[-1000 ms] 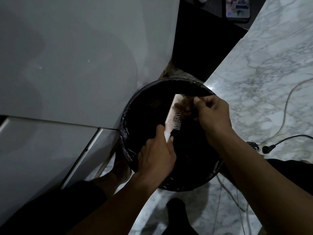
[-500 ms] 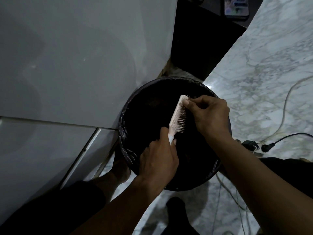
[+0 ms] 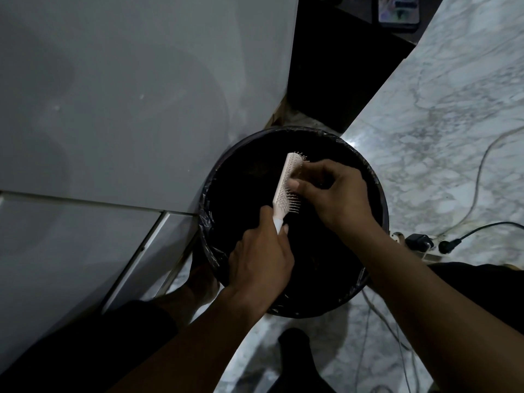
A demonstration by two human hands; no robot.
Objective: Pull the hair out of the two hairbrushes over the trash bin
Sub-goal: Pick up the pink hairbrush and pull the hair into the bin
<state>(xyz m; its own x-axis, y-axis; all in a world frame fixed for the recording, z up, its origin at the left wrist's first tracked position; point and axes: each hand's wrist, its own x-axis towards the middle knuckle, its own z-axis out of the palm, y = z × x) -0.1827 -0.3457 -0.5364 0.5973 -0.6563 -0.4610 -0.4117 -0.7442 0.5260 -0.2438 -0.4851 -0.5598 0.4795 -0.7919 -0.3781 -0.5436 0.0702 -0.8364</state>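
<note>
- Both of my hands are over the round black trash bin [image 3: 377, 194] with its crinkly black plastic liner.
- My left hand [image 3: 261, 259] is wrapped tight around the handle of the pale pink plastic hairbrush [image 3: 285, 191].
- The brush sits above the middle of the bin, bristles facing right.
- My right hand [image 3: 337, 191] has its fingertips pushed into the bristles, pinching there.
- I cannot tell if hair is between them.
- The bin stands on the white marble floor [image 3: 453, 123], beside a grey cabinet [image 3: 113, 95].

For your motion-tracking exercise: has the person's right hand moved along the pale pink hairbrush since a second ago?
Yes. The right hand has slid from the brush's tip down toward its handle, away from the black trash bin's far rim.
</note>
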